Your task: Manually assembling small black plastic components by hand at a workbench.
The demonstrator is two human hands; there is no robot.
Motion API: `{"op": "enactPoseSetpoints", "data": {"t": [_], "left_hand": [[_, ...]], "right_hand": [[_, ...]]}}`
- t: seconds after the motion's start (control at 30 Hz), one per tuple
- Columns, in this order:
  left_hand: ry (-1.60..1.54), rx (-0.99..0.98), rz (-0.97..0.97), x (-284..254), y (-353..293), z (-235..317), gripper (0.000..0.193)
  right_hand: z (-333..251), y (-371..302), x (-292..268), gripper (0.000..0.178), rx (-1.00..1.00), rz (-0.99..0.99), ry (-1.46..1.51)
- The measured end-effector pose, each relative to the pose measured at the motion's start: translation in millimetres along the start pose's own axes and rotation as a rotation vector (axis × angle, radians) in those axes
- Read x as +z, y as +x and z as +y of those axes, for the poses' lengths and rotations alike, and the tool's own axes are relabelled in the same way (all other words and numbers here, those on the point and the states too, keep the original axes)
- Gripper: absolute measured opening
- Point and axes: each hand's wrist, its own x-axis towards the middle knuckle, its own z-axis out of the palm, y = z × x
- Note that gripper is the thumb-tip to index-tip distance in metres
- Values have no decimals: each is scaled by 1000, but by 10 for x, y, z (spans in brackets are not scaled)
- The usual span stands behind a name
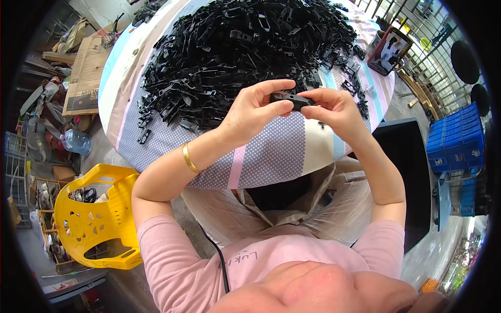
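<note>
Between my two hands, over the near part of the round table, is a small black plastic part point(293, 99), long and narrow. My left hand point(257, 107) pinches its left end with thumb and fingers; a gold bangle circles that wrist. The right end is gripped by my right hand point(334, 108), thumb below and index finger above. Just beyond my hands lies a big heap of similar black plastic parts point(235, 52), spread over much of the table. My fingers cover portions of the held part, so its exact kind cannot be made out.
A patterned cloth covers the round table point(271, 161). A phone-like screen on a stand point(389, 51) is at its right edge. A yellow plastic chair point(104, 214) stands left, with cardboard point(86, 68) beyond. Blue crates point(456, 136) and a black bin-like object point(404, 177) are right.
</note>
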Motion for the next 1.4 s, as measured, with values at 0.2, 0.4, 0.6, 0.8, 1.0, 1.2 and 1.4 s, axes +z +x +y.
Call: {"op": "enactPoseSetpoints", "data": {"t": [0.2, 0.4, 0.6, 0.8, 1.0, 1.2, 1.4], "left_hand": [[1108, 539, 245, -426, 291, 355, 30], [1853, 362, 377, -1319, 415, 210, 34], [1828, 587, 500, -1177, 470, 249, 23], [547, 395, 373, -400, 248, 339, 21], [985, 519, -319, 22, 35, 46, 26], [1059, 366, -435, 64, -115, 130, 31], [1153, 327, -111, 177, -61, -149, 40]], "right_hand": [[-364, -207, -433, 25, -229, -579, -414], [-250, -331, -93, 22, -338, -919, -772], [-146, -66, -526, 16, -168, -289, -850], [111, 101, -1073, 19, -154, 260, -1142], [207, 110, -927, 19, -51, 169, -1280], [78, 62, -781, 13, -325, 236, -1108], [-108, -10, -335, 11, -522, 84, -723]]}}
